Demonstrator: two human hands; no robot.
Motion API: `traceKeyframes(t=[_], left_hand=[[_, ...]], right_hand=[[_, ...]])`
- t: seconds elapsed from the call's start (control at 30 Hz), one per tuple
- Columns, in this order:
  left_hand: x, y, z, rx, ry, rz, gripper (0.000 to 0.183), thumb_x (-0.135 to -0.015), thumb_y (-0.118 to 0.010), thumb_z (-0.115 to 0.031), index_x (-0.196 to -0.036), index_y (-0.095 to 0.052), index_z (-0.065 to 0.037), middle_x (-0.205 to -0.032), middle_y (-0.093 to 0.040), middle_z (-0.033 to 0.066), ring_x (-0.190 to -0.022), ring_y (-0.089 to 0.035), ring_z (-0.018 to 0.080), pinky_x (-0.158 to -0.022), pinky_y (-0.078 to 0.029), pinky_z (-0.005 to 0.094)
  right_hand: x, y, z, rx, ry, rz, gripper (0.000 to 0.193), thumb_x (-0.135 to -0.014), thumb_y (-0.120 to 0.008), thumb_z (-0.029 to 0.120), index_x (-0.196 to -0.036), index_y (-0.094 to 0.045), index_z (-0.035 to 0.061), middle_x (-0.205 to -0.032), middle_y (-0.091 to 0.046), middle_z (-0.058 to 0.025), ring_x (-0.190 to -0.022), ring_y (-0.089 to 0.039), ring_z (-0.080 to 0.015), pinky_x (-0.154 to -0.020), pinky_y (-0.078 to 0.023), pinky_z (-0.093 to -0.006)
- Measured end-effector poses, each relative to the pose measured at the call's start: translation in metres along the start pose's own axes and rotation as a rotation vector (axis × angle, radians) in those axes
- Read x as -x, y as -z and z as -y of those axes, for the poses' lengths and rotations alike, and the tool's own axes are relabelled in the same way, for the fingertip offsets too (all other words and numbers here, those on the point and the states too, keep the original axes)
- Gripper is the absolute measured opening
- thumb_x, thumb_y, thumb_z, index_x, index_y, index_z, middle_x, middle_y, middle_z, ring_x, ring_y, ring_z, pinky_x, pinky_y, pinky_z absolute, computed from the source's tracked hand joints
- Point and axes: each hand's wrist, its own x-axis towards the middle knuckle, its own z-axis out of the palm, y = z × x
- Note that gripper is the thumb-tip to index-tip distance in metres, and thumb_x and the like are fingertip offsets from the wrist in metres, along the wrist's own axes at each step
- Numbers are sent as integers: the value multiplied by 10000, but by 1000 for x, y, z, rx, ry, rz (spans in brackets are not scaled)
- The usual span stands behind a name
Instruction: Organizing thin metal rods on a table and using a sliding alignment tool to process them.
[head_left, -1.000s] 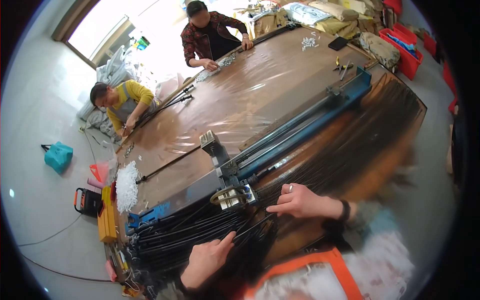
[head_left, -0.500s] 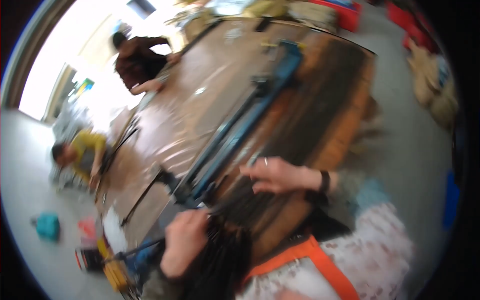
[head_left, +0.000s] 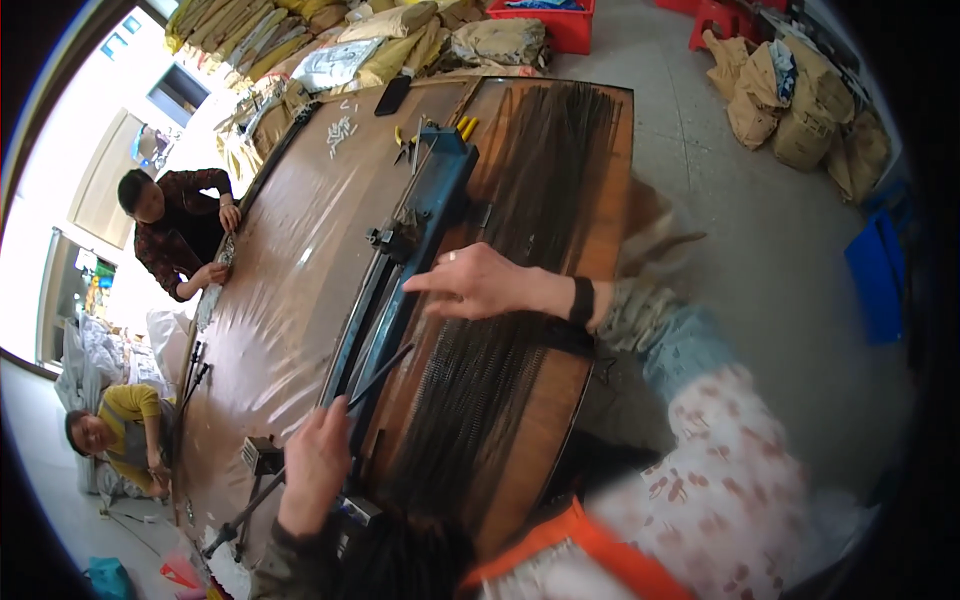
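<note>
My left hand (head_left: 318,455) is closed around a thin dark rod (head_left: 383,374). One end slants up over the blue rail; a dark length also shows on the hand's other side. My right hand (head_left: 480,283) has its index finger stretched out and the others loosely bent, with nothing visible in it. It hovers over the right edge of a long blue rail machine (head_left: 428,205), just below its black sliding block (head_left: 395,240). Under my right wrist lies a thick spread of long, thin dark strips (head_left: 540,165) on a brown board.
Pliers with yellow grips (head_left: 405,143), small white pieces (head_left: 340,132) and a black phone (head_left: 393,95) lie on the far table. Two people work along its left edge. Sacks (head_left: 500,42) and a red crate (head_left: 570,30) stand behind; a blue bin (head_left: 873,280) stands right.
The view has shifted and become sharper. My left hand now shows the rod slanting up past its fingers. My right hand has come over the blue rail, its index finger extended.
</note>
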Motion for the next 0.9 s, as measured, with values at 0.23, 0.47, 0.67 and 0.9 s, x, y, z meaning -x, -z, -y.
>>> traceKeyframes(t=[0.23, 0.47, 0.67, 0.9], left_hand=[[-24, -12, 7, 24, -7, -118, 219, -924, -600, -74, -1141, -586, -51, -847, -603, 180, -750, -619, 423, -615, -496, 493], [-20, -7, 15, 97, 85, -111, 278, -922, -587, -65, -1199, -603, -51, -860, -611, 190, -782, -629, 427, -652, -508, 487], [-25, -9, 2, 99, 53, -54, 294, -904, -582, -43, -1194, -628, -52, -912, -644, 203, -797, -652, 412, -674, -529, 469], [17, 19, 8, 39, 163, -157, 256, -901, -608, -65, -1155, -635, -82, -862, -620, 170, -792, -635, 386, -667, -509, 466]], right_hand=[[9, 22, -70, 208, -41, -195, 181, -810, -775, 245, -958, -730, 152, -680, -628, -56, -626, -637, -256, -548, -505, -373], [-6, 48, -65, 354, 81, -274, 105, -818, -737, 194, -914, -707, 164, -674, -592, -42, -614, -607, -242, -547, -488, -367], [7, 17, -53, 319, 37, -144, 290, -805, -740, 111, -1090, -687, 101, -723, -599, -64, -649, -582, -262, -544, -500, -380], [-18, -18, 27, -249, 190, -53, 678, -830, -777, 293, -1420, -518, 79, -1005, -662, -96, -932, -609, -309, -873, -483, -418]])
